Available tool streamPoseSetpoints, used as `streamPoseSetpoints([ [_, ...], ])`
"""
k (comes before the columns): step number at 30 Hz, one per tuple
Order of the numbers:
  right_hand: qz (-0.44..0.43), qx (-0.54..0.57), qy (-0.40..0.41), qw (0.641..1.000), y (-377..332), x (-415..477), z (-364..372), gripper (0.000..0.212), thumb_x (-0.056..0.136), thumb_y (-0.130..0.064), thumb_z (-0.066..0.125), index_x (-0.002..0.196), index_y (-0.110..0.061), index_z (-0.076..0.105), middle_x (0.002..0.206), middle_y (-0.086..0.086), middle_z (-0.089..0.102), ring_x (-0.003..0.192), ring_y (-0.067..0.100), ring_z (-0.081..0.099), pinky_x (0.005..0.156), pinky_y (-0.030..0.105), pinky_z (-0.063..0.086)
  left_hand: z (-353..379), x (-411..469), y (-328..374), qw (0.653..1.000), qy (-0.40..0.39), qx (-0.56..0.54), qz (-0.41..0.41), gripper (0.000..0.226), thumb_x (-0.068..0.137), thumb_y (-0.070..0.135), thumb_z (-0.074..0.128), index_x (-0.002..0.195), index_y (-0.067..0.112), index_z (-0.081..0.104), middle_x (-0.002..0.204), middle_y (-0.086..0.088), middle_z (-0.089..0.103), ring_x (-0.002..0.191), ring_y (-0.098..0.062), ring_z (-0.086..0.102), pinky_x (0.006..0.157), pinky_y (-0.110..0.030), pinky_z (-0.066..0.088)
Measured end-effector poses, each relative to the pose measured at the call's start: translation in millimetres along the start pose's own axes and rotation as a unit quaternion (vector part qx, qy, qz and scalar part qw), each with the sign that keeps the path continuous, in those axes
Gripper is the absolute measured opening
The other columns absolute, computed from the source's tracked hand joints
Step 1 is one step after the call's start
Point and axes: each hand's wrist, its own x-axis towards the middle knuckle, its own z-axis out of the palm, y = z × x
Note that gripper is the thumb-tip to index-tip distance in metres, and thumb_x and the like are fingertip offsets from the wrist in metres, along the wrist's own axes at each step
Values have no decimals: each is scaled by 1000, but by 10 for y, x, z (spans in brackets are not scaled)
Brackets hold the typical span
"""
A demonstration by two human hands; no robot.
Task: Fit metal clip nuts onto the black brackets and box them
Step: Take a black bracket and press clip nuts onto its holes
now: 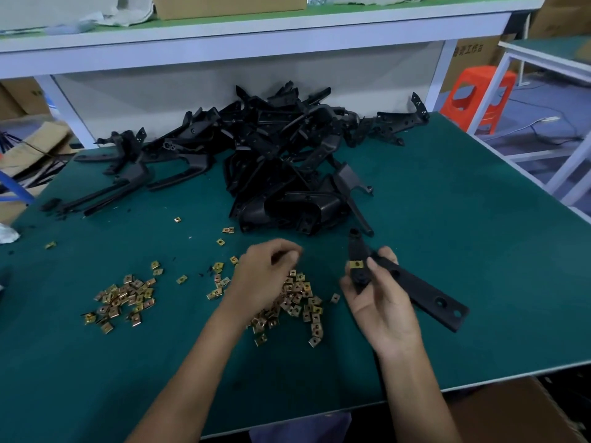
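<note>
My right hand grips a long black bracket above the green mat, thumb pressing near a brass clip nut seated on its narrow end. My left hand hovers over the middle heap of loose clip nuts with its fingers curled; whether it holds a nut between them is hidden. A second heap of clip nuts lies to the left. A big pile of black brackets fills the back of the table.
The green table ends at a white edge on the right and front. A cardboard box sits below the front right corner. An orange stool stands beyond the right side. A shelf runs above the back.
</note>
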Motion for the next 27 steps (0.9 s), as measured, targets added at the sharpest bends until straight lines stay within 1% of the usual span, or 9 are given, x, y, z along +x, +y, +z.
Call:
streamPoseSetpoints([
  [3,9,36,24,999,-37,9,-16,25,87,-7,61,85,-32,66,97,-1,66,82,15,63,65,27,57,5,138,-165,977,33,202,54,19,100,25,57,113,24,71,107,7,70,102,-12,60,82,-21,42],
  [5,21,34,32,999,-6,25,7,24,85,-8,62,83,-31,66,94,0,66,79,16,62,64,27,57,82,177,-241,959,-15,275,62,23,97,33,61,117,25,69,105,-1,65,106,-25,54,85,-33,43],
  [8,32,29,41,998,20,35,26,24,84,-8,62,84,-31,66,96,0,68,79,17,62,63,27,57,161,223,-282,945,-44,318,67,21,95,39,63,113,30,69,95,2,57,105,-26,51,90,-39,45],
  [12,46,0,20,999,22,7,30,25,84,-8,62,91,-31,62,98,-2,70,81,17,63,64,28,57,149,295,-237,956,-83,277,38,14,94,35,66,102,23,69,98,3,65,101,-23,57,93,-38,46],
  [15,49,-9,-4,999,20,-14,40,27,86,-5,61,96,-30,61,101,-1,71,82,15,67,67,28,57,89,263,-188,977,-62,204,10,10,93,36,67,96,27,62,95,12,62,95,-11,58,75,-27,45],
  [17,50,-16,-12,999,20,-25,51,28,86,-4,59,97,-30,60,104,0,71,83,14,68,68,27,56,51,204,-145,990,-50,135,-2,9,91,37,68,88,31,61,87,17,65,84,0,60,65,-18,41],
  [21,52,-24,-16,998,14,-33,68,28,87,-3,56,97,-29,58,105,-1,71,85,13,68,68,26,54,43,63,-77,996,-40,-73,-30,9,85,37,71,86,31,66,76,12,69,65,2,61,59,-15,45],
  [24,53,-22,-14,998,10,-49,89,27,86,-4,56,94,-30,59,103,-1,71,83,14,68,68,26,55,37,19,-115,991,-53,-121,-40,10,94,32,65,102,37,68,93,17,71,85,5,64,74,-16,46],
  [27,54,-16,-12,998,4,-62,101,27,85,-4,57,92,-30,60,100,0,71,81,14,68,67,26,56,11,22,-152,989,-54,-131,-48,24,101,26,55,101,43,72,103,30,68,99,13,59,82,-17,42],
])
